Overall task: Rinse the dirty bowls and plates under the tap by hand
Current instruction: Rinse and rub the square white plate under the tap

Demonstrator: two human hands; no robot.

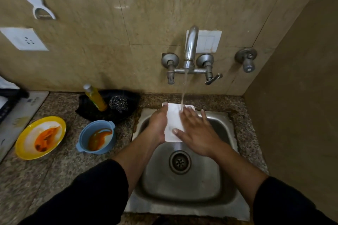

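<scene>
Left hand (158, 126) is gripping the white plate (173, 124) under the tap (190, 47); right hand (196, 133), open, is rubbing it. Tilting would shed water better.

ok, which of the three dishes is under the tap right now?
The white square plate, held over the sink by both hands. The yellow plate and blue bowl sit unrinsed on the counter.

Over the sink (226, 184): left hand (158, 126) grips white rectangular plate (173, 124) by its edge, right hand (196, 133) flat on its face, tap (190, 51) water hitting top. Blue bowl (97, 135) and yellow plate (40, 138), both orange-stained, on counter (54, 173) left of sink.
</scene>
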